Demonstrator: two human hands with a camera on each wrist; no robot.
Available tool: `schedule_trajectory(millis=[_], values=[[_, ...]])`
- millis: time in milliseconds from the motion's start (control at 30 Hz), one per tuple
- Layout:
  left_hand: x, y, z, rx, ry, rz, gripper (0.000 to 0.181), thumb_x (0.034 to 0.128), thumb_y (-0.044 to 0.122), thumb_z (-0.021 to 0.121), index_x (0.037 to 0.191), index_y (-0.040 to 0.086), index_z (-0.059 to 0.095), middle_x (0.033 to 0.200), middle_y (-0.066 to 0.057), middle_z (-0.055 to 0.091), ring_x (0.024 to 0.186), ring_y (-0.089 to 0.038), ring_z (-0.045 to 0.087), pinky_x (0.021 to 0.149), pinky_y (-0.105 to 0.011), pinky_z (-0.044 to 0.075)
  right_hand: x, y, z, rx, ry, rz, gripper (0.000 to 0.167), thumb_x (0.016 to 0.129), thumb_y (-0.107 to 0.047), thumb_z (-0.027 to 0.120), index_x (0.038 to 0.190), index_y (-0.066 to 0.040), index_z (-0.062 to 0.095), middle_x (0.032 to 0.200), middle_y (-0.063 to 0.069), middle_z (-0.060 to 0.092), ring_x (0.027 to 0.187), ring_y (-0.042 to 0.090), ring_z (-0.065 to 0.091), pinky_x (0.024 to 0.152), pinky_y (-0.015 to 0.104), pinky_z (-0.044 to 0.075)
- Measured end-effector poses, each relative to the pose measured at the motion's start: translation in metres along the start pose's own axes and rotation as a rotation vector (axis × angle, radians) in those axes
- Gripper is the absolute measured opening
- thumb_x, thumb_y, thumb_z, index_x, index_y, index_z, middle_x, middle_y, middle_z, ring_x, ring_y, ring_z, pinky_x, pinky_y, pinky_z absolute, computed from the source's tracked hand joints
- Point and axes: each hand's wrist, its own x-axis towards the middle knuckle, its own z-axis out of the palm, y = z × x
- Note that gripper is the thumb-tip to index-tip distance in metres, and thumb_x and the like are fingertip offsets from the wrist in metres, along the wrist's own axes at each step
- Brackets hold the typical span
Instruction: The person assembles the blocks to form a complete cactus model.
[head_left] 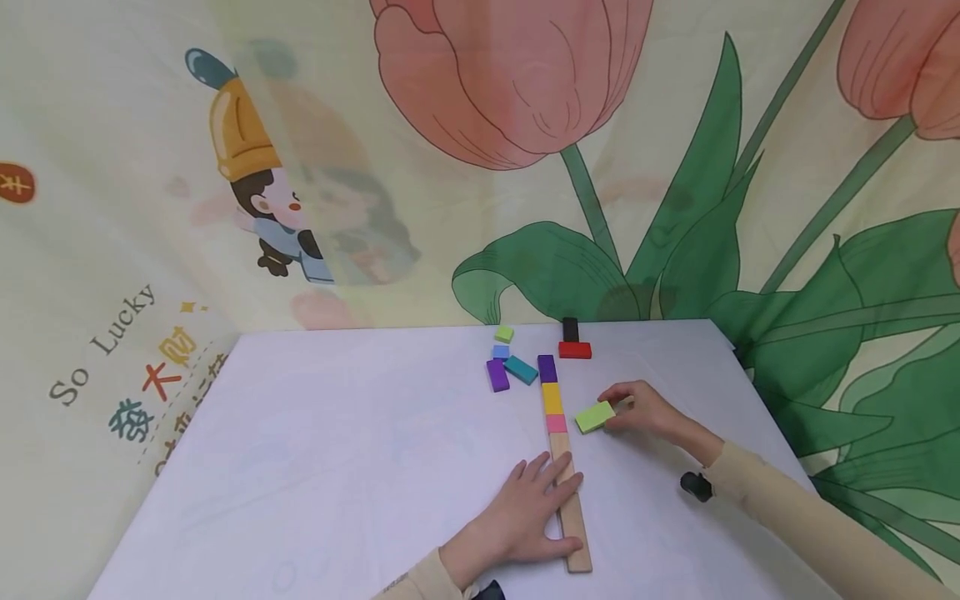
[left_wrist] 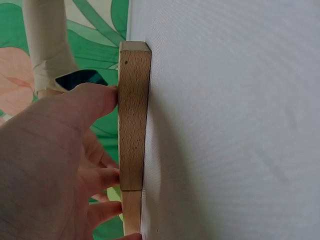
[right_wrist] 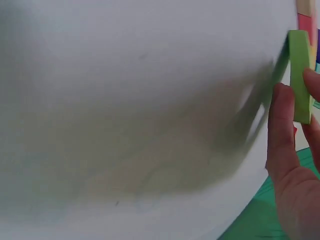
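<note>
A light green block (head_left: pixel 595 417) is pinched by my right hand (head_left: pixel 647 410), just right of a straight row of pieces; the right wrist view shows the same green block (right_wrist: pixel 300 75) between thumb and fingers of the right hand (right_wrist: pixel 290 165). The row runs from a purple block (head_left: pixel 547 368) through a yellow block (head_left: pixel 552 398) and a pink block (head_left: pixel 557 423) to plain wooden pieces (head_left: pixel 576 533). My left hand (head_left: pixel 525 517) lies with spread fingers on the wooden part. In the left wrist view, fingertips of the left hand (left_wrist: pixel 60 150) touch two end-to-end wooden pieces (left_wrist: pixel 134 120).
Left of the row's far end lie a small green block (head_left: pixel 504 334), a blue block (head_left: pixel 501 352), a teal block (head_left: pixel 521 369) and a purple block (head_left: pixel 497 375). A black block (head_left: pixel 571 329) and a red block (head_left: pixel 575 350) touch near the back edge of the white table (head_left: pixel 337 417).
</note>
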Motion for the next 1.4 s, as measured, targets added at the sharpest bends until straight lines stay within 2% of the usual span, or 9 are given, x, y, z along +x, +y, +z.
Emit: schedule_trajectory(millis=[133, 267, 533, 933, 1233, 1400], values=[[0.0, -0.001, 0.0, 0.012, 0.014, 0.007, 0.077, 0.0886, 0.071, 0.043, 0.152, 0.029, 0.03, 0.163, 0.001, 0.021, 0.147, -0.028, 0.029, 0.11, -0.052, 0.038, -0.007, 0.0, 0.004, -0.094, -0.023, -0.047, 0.034, 0.076, -0.009, 0.08, 0.108, -0.002, 0.069, 0.101, 0.011, 0.063, 0.087, 0.019, 0.055, 0.074, 0.028, 0.057], [0.0, -0.001, -0.001, 0.032, 0.03, 0.009, 0.078, 0.0885, 0.071, 0.043, 0.152, 0.028, 0.031, 0.163, 0.0, 0.022, 0.147, -0.029, 0.03, 0.11, -0.052, 0.038, -0.012, 0.0, 0.008, -0.135, -0.041, -0.075, 0.033, 0.075, -0.01, 0.081, 0.106, -0.005, 0.07, 0.096, 0.005, 0.06, 0.083, 0.015, 0.053, 0.072, 0.024, 0.053], [-0.001, -0.001, -0.002, 0.029, 0.037, 0.01, 0.077, 0.0885, 0.071, 0.043, 0.152, 0.028, 0.032, 0.163, 0.0, 0.023, 0.146, -0.029, 0.03, 0.11, -0.051, 0.039, -0.014, 0.001, 0.014, -0.153, -0.076, -0.094, 0.034, 0.074, -0.017, 0.083, 0.104, -0.008, 0.072, 0.094, 0.002, 0.062, 0.081, 0.014, 0.053, 0.069, 0.018, 0.05], [-0.002, 0.0, -0.001, 0.027, 0.046, 0.007, 0.077, 0.0885, 0.07, 0.044, 0.151, 0.028, 0.033, 0.162, -0.001, 0.024, 0.145, -0.028, 0.032, 0.108, -0.052, 0.04, -0.013, 0.002, 0.021, -0.171, -0.057, -0.117, 0.034, 0.073, -0.02, 0.083, 0.103, -0.008, 0.072, 0.089, -0.001, 0.061, 0.078, 0.012, 0.052, 0.067, 0.016, 0.049], [-0.003, 0.001, -0.003, 0.033, 0.051, 0.01, 0.077, 0.0887, 0.071, 0.043, 0.152, 0.028, 0.032, 0.162, -0.001, 0.024, 0.145, -0.029, 0.032, 0.108, -0.051, 0.04, -0.012, 0.0, 0.017, -0.173, -0.074, -0.115, 0.036, 0.073, -0.025, 0.083, 0.104, -0.01, 0.072, 0.091, -0.001, 0.062, 0.079, 0.013, 0.052, 0.067, 0.017, 0.05], [-0.003, 0.001, -0.004, 0.017, 0.036, 0.011, 0.076, 0.089, 0.07, 0.043, 0.152, 0.028, 0.032, 0.163, 0.0, 0.022, 0.146, -0.028, 0.031, 0.109, -0.052, 0.04, 0.002, -0.013, 0.008, -0.188, -0.025, -0.135, 0.033, 0.079, -0.029, 0.079, 0.104, -0.009, 0.071, 0.095, 0.003, 0.064, 0.082, 0.013, 0.056, 0.07, 0.023, 0.053]])
